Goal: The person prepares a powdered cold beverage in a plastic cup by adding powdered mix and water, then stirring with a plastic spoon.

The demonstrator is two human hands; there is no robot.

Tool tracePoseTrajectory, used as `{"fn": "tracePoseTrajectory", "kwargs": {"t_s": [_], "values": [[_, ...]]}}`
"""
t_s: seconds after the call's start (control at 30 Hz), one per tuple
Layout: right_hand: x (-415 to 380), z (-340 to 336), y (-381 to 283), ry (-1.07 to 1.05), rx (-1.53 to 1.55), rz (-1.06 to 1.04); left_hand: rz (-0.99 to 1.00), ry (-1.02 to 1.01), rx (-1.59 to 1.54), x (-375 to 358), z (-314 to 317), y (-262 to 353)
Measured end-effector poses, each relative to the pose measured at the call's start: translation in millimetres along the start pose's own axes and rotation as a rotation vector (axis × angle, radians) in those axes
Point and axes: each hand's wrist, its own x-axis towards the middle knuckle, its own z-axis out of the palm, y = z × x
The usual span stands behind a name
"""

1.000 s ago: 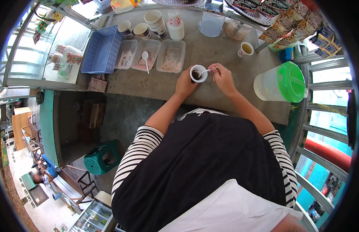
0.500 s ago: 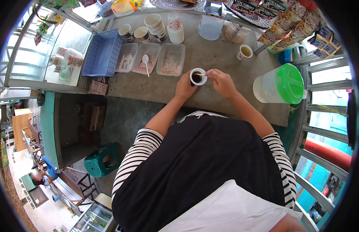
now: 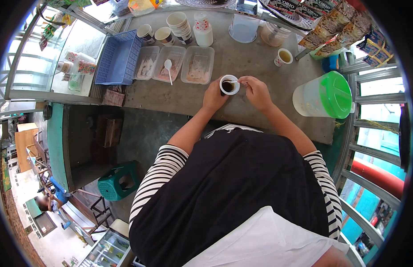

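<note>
My left hand (image 3: 214, 96) is wrapped round a paper cup (image 3: 223, 78) that stands upright near the counter's front edge. Dark brown liquid shows inside the cup's white rim. In my right hand (image 3: 258, 94), thumb and fingers pinch the handle of a white plastic spoon (image 3: 239, 82). The spoon reaches over the rim, and its bowl is down in the cup. Further back on the right stands another paper cup (image 3: 283, 57) with yellowish liquid.
Shallow plastic trays (image 3: 197, 66), one with a white spoon (image 3: 169, 67) on it, lie beside a blue basket (image 3: 117, 60). Stacked paper cups (image 3: 178, 26) stand behind. A green-lidded tub (image 3: 309, 95) is at right; sachets (image 3: 335, 33) hang above. A green stool (image 3: 110, 188) sits below left.
The spoon has shifted within the cup, its bowl now nearer the back rim. My right hand has turned slightly with it, while my left hand keeps its hold on the cup.
</note>
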Motion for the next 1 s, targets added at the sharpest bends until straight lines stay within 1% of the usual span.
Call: {"fn": "tracePoseTrajectory", "kwargs": {"t_s": [0.1, 0.17, 0.2, 0.27, 0.4, 0.47, 0.5, 0.57, 0.6, 0.67, 0.7, 0.77, 0.9, 1.0], "values": [[-2.0, 3.8, 4.8, -0.03, 0.059, -0.006, 0.014, 0.014, -0.003, 1.1, 2.1, -1.5], [-3.4, 4.0, 6.5, -0.161, 0.191, 0.133, -0.006, 0.015, -0.009, 1.5, 1.6, -1.0], [-1.6, 3.1, 7.6, -0.163, 0.193, 0.132, -0.008, 0.015, -0.008, 1.0, 1.3, -1.3], [5.2, -1.4, 11.6, -0.131, 0.097, -0.042, -0.004, 0.001, 0.004, 0.7, 1.5, -1.5], [15.1, -13.3, 7.6, -0.166, 0.042, -0.033, -0.01, -0.018, 0.0, 1.8, 1.4, -0.9], [15.9, -11.3, 7.9, -0.109, 0.008, -0.166, 0.021, 0.036, 0.008, 0.3, 1.1, 0.6], [14.6, -11.0, 6.1, -0.11, 0.008, -0.167, 0.02, 0.037, 0.008, 0.4, 1.2, 0.3], [7.6, -10.4, 0.9, -0.273, -0.243, -0.161, 0.013, 0.027, 0.002, 0.9, 1.1, -0.3], [4.1, -9.7, -2.3, -0.274, -0.243, -0.162, 0.012, 0.029, 0.003, 0.7, 1.1, 0.0], [-0.5, -7.7, -8.6, -0.287, -0.258, -0.098, -0.012, 0.012, 0.012, 0.8, 0.4, 0.6], [-1.2, -6.5, -8.5, -0.288, -0.258, -0.1, -0.012, 0.015, 0.013, 0.9, 0.5, -0.5], [-4.4, -3.6, -6.0, -0.165, -0.102, -0.046, -0.007, 0.025, -0.013, 0.7, 1.9, -1.8], [-3.5, -3.0, 0.8, -0.113, -0.081, -0.034, 0.012, 0.023, 0.008, 1.0, -0.4, 0.4], [-6.8, -0.7, 1.9, -0.109, -0.074, -0.027, -0.024, -0.01, 0.022, 1.8, -2.8, 4.1]]}}
